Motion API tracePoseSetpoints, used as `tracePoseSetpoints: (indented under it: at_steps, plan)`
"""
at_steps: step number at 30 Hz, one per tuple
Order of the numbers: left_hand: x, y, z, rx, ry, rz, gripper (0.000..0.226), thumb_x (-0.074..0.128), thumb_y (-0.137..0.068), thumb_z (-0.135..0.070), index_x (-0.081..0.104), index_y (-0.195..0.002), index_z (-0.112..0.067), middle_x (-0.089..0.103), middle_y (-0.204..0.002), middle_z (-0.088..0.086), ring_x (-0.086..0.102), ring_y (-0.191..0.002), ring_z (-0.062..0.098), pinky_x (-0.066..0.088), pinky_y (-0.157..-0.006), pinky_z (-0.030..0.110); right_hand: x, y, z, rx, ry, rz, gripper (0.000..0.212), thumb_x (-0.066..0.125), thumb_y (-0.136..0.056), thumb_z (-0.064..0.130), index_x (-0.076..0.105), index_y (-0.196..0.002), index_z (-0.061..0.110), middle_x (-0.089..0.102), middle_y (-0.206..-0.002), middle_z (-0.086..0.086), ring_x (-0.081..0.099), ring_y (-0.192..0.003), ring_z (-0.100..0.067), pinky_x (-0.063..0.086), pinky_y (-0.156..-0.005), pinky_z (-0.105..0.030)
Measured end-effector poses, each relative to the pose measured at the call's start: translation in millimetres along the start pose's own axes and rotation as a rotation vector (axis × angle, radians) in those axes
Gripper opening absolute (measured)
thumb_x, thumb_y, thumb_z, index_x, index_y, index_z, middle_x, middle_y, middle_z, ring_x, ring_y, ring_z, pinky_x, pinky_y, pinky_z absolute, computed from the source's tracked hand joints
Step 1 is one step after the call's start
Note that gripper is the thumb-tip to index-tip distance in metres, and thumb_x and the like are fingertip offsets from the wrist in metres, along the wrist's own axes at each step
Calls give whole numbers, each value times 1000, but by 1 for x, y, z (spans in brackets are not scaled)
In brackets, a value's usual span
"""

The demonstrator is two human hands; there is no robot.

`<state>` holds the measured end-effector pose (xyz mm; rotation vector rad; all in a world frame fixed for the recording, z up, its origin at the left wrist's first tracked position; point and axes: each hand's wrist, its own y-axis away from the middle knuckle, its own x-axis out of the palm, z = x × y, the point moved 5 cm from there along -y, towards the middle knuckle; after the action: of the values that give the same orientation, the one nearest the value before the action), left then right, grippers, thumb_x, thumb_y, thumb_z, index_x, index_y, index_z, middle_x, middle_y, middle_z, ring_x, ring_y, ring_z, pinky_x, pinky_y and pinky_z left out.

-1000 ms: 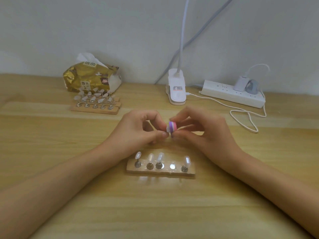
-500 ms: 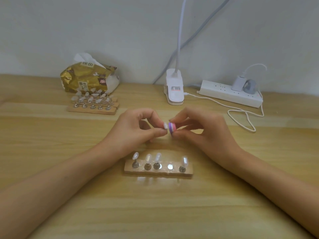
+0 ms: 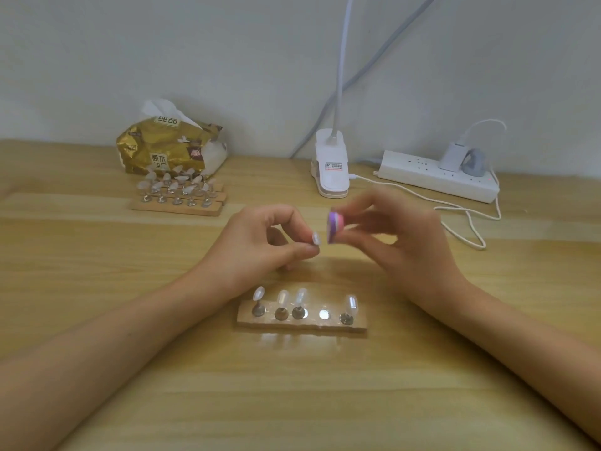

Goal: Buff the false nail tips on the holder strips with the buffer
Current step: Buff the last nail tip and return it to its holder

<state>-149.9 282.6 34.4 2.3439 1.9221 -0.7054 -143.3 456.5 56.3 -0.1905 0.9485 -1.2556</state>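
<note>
Left hand point(image 3: 257, 242) pinches nail tip point(image 3: 315, 238) — right hand point(image 3: 393, 242) pinches buffer point(image 3: 335, 226), just apart.

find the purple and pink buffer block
Head view, centre: right hand pinches the purple and pink buffer block, just right of the pale nail tip in the left hand.

On my wooden worktop point(image 3: 292, 402), one holder strip point(image 3: 302, 323) lies nearest me. Behind it are stacked holder strips point(image 3: 178, 203), a tissue pack point(image 3: 169, 148), a clip lamp point(image 3: 331, 172) and a power strip point(image 3: 435, 175).
</note>
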Motion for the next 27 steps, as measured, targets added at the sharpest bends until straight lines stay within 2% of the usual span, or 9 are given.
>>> tracePoseSetpoints:
  at_steps: [2, 4, 8, 11, 14, 18, 21, 24, 27]
  plan:
    - [0, 0, 0, 3, -2, 9, 18, 79, -77, -5, 67, -70, -16, 67, -63, -10, 59, -51, 7, 49, -56, 18, 0, -1, 4, -38, 2, -13, 17, 78, -83, 4, 67, -96, 3, 73, -97, 0, 73, -90, -9, 59, -83, -25]
    - [1, 0, 0, 4, -11, 11, 17, 80, -78, -6, 67, -72, -15, 66, -61, -11, 58, -51, 6, 49, -57, 19, 5, 0, 1, 20, 10, 69, 15, 78, -83, 4, 69, -94, 3, 74, -95, 2, 73, -88, -8, 59, -82, -27]
    - [1, 0, -2, 12, -2, 13, 19, 79, -78, -5, 66, -70, -17, 66, -61, -14, 58, -50, 5, 48, -55, 16, 0, 0, 5, -44, -5, -25, 17, 77, -83, 5, 66, -96, 7, 72, -97, 2, 73, -91, -8, 59, -84, -25]
    - [1, 0, -1, 1, 1, 6, 17, 79, -77, -5, 67, -71, -15, 65, -59, -11, 58, -50, 6, 49, -56, 18, 6, 0, 0, 43, 1, 94, 15, 79, -82, 4, 68, -92, 4, 74, -95, 2, 73, -86, -6, 57, -82, -20]
    - [0, 0, -1, 1, 9, 4, 18, 80, -77, -4, 67, -70, -16, 67, -63, -12, 58, -51, 6, 50, -56, 17, 2, -1, 5, -43, 4, -18, 18, 78, -83, 5, 67, -97, 4, 72, -98, 6, 72, -91, -4, 59, -82, -23]
    - [2, 0, -1, 10, -13, 28, 19, 80, -76, -4, 67, -70, -16, 66, -62, -11, 58, -51, 7, 49, -56, 19, 5, 0, 1, -8, 23, 59, 16, 77, -83, 4, 69, -96, 5, 72, -98, 10, 71, -93, -4, 60, -79, -29]
    - [1, 0, -1, 9, -1, 14, 19, 80, -77, -5, 67, -70, -18, 68, -65, -9, 59, -51, 7, 50, -56, 19, 0, 0, 3, -71, 33, -16, 18, 78, -82, 4, 68, -97, 4, 71, -99, 10, 72, -93, -4, 59, -81, -24]
    - [1, 0, 0, 10, -10, 18, 18, 80, -76, -5, 67, -70, -17, 69, -66, -1, 59, -52, 8, 51, -57, 22, 6, 2, 0, -12, 16, 83, 14, 77, -84, 4, 69, -95, 3, 72, -96, 7, 72, -90, -6, 60, -79, -32]
    - [1, 0, -1, 8, -5, 15, 20, 79, -77, -5, 67, -70, -17, 67, -63, -9, 58, -51, 7, 49, -56, 18, 2, 2, 3, -60, 21, 6, 16, 77, -84, 5, 69, -97, 6, 71, -101, 9, 72, -93, -4, 60, -80, -28]
